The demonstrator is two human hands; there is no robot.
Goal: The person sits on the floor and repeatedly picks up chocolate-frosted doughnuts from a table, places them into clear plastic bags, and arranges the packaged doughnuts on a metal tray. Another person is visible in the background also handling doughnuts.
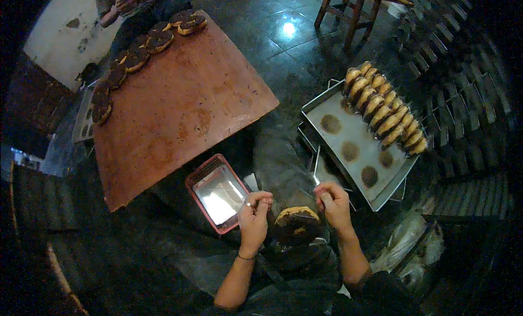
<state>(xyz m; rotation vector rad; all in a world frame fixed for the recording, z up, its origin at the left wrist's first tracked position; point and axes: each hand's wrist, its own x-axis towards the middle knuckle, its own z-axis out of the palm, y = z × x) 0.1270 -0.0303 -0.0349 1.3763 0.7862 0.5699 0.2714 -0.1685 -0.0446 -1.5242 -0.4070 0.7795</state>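
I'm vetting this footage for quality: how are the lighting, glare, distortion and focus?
Head view: dim and grainy, corners black; glare on the tiled floor and inside the red basket; slatted racks bend near the rim; left hand and right hand are readable but soft; the dark-topped round piece between them loses detail in shadow.
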